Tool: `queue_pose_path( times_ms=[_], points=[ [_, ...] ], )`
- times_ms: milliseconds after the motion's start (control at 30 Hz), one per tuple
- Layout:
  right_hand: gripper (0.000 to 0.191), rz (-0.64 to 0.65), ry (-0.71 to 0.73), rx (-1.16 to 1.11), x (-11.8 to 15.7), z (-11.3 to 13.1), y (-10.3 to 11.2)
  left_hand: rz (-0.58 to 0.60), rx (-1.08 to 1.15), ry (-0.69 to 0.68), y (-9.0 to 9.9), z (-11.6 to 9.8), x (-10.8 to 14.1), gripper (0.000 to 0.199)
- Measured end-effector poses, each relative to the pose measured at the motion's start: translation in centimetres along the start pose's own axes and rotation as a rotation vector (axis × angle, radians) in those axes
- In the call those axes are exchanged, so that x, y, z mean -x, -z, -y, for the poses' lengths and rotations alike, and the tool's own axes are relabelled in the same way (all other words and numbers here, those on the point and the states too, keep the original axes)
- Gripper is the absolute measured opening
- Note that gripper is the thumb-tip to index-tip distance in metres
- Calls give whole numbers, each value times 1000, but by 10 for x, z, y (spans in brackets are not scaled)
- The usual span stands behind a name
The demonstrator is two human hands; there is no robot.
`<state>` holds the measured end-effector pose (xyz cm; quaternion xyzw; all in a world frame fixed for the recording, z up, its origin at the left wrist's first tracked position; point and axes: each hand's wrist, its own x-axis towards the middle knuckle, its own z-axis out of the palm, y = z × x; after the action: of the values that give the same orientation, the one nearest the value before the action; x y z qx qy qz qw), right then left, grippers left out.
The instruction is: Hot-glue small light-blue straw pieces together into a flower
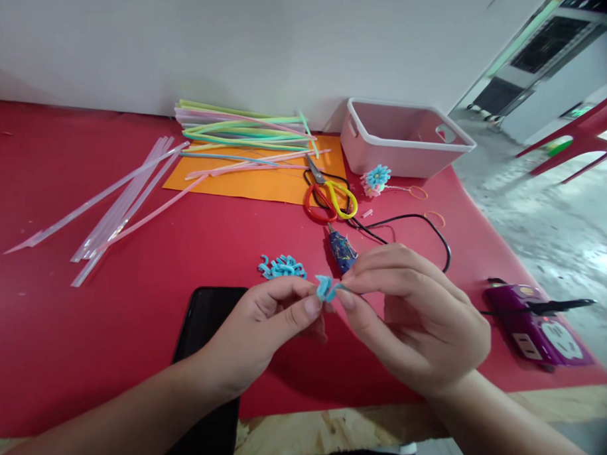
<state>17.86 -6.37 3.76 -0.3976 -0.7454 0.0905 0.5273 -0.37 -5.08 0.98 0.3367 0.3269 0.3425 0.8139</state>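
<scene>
My left hand [280,313] is closed, its thumb and fingers pinching a small bent piece of light-blue pipe cleaner [324,288] above the table. My right hand [410,317] is closed as well, thumb and forefinger gripping the thin end of the same piece on its right side. A pile of short curled blue pipe cleaner pieces [283,266] lies just beyond my left hand. The dark, patterned glue gun [340,250] rests behind my right hand, which partly covers it. Under my left forearm is a black phone-like slab [205,323].
Scissors [329,192] lie by an orange sheet [235,185] carrying pipe cleaners [247,129]. Clear plastic sticks [130,201] are at left. A pink basket [405,158], a pipe cleaner flower [375,179] and a purple power strip [539,328] are on the right of the red table [40,351].
</scene>
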Motion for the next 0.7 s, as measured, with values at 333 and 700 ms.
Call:
queue_pose_path(
  times_ms=[333,700],
  points=[
    [18,12,5,-6,2,0,-1,17,-36,-22,1,3,0,27],
    [18,20,22,20,1,1,-1,26,-102,-92,0,1,0,28]
  ],
)
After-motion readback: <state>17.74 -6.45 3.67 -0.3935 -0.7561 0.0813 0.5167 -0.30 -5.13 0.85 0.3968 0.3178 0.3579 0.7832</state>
